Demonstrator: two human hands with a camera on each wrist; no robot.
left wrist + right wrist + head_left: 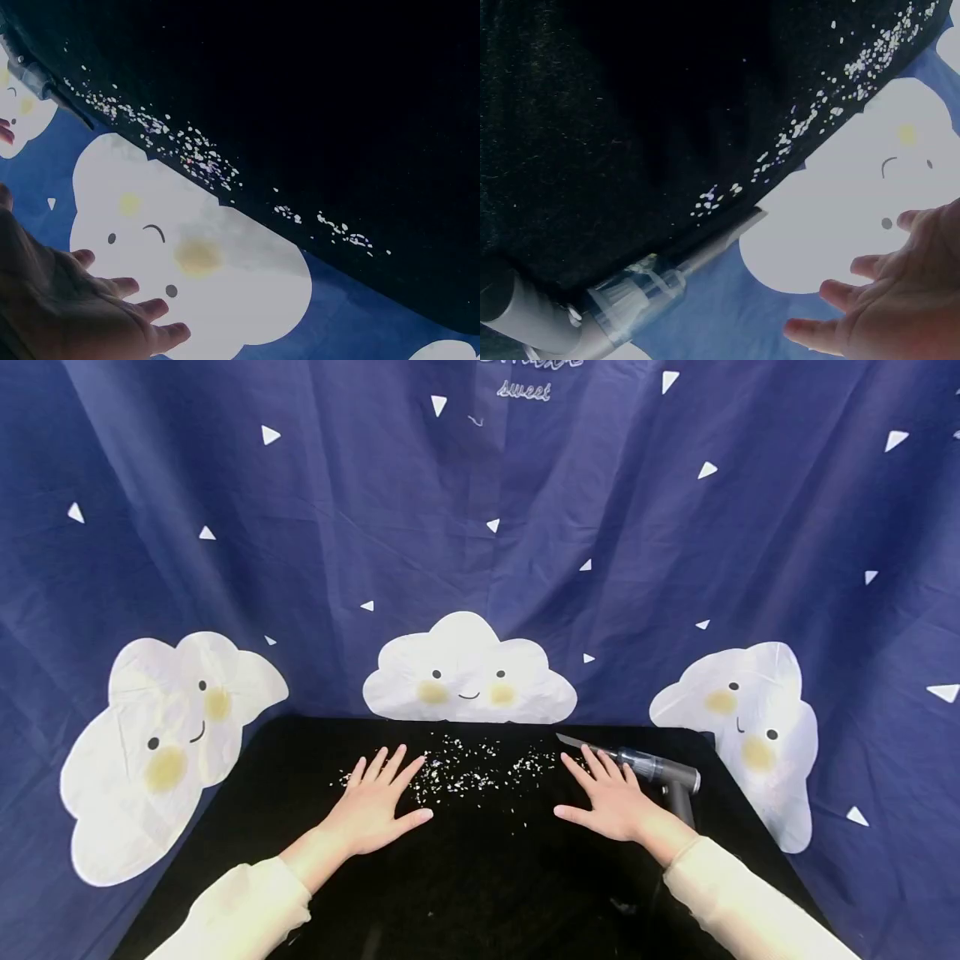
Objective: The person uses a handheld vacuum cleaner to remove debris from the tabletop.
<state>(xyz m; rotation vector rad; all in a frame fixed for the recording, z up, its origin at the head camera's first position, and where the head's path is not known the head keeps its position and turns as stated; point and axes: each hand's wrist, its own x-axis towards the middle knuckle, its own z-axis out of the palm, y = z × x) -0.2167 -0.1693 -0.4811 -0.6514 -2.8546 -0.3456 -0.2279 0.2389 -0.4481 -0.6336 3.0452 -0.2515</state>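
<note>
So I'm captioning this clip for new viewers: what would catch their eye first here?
Probably the white scraps scattered across the far middle of the black table, bright against it. Both hands lie flat on it with spread fingers, left hand and right hand, flanking the scraps. A grey handheld vacuum lies just beyond the right hand.

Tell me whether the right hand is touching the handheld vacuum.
Cannot tell. In the head view the right hand lies flat with its fingertips right at the handheld vacuum; no view shows clear contact or a gap.
</note>
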